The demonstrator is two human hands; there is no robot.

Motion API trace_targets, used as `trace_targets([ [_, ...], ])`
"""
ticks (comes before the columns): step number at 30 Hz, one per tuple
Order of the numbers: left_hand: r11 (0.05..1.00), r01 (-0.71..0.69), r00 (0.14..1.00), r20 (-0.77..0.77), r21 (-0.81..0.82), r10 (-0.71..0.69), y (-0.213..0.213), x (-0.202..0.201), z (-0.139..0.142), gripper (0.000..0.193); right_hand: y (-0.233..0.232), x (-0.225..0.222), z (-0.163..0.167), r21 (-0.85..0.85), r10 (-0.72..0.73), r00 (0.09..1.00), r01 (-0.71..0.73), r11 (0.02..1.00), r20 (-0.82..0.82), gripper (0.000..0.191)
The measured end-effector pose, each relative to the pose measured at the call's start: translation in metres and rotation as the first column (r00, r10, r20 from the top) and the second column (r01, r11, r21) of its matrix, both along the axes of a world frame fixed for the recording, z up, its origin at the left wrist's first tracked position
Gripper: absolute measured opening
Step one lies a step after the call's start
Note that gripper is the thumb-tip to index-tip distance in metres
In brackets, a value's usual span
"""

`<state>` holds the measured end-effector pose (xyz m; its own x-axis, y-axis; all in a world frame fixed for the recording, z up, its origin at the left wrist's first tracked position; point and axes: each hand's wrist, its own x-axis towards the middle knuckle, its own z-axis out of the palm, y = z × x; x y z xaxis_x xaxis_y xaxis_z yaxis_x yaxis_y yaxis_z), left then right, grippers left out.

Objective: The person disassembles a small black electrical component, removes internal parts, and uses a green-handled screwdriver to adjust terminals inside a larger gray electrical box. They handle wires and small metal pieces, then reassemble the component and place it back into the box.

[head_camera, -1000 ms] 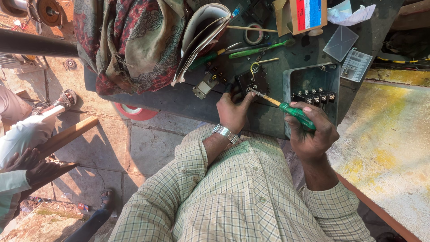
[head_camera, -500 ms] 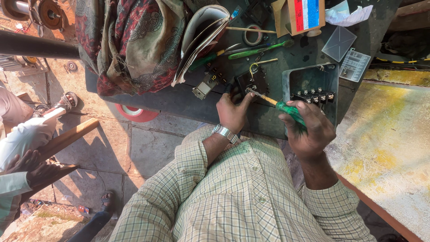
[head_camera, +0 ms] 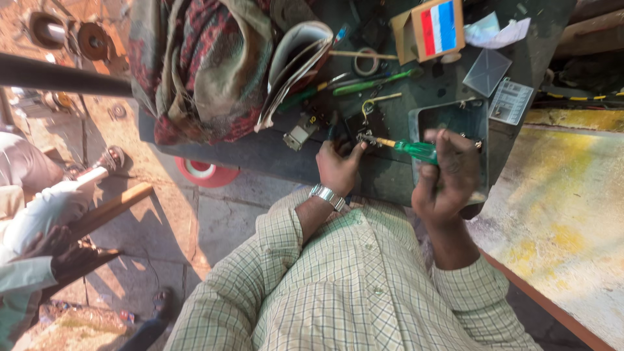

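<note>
My right hand (head_camera: 445,175) grips a green-handled screwdriver (head_camera: 411,149), its tip pointing left onto a small black part (head_camera: 365,129) on the dark workbench (head_camera: 273,151). My left hand (head_camera: 338,166), with a metal watch on the wrist, steadies that part from below and left. A grey open box (head_camera: 455,117) lies under my right hand, mostly covered by it.
On the bench lie a patterned cloth bundle (head_camera: 201,65), an open book (head_camera: 292,62), a green pen-like tool (head_camera: 370,83), a tape ring (head_camera: 366,62), a cardboard box (head_camera: 432,29) and a clear lid (head_camera: 487,71). A yellowish slab (head_camera: 565,214) is at right. Another person's hand (head_camera: 55,244) is at left.
My right hand has risen and swung over the grey box, bringing the screwdriver to a flatter angle. My left hand stays on the small part.
</note>
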<state>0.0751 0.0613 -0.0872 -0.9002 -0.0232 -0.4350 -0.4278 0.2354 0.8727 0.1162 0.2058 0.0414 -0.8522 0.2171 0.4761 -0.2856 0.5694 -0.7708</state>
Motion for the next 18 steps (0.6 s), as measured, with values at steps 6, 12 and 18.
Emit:
trace_targets([
  [6,1.0,0.01,1.0,-0.029,-0.006,-0.01,0.003,0.016,0.02,0.042,0.002,0.023,0.013,0.07,-0.059,0.998,0.059,0.996,-0.009,0.036],
  [12,0.982,-0.001,0.998,-0.06,0.187,0.012,0.016,0.028,0.039,0.044,0.015,0.04,0.027,-0.191,0.132,0.991,-0.126,0.974,0.019,0.041],
  [18,0.898,0.031,0.999,-0.053,0.438,-0.009,0.045,0.026,0.064,0.043,0.049,0.04,0.084,0.226,-0.036,0.999,0.038,0.973,-0.015,0.06],
])
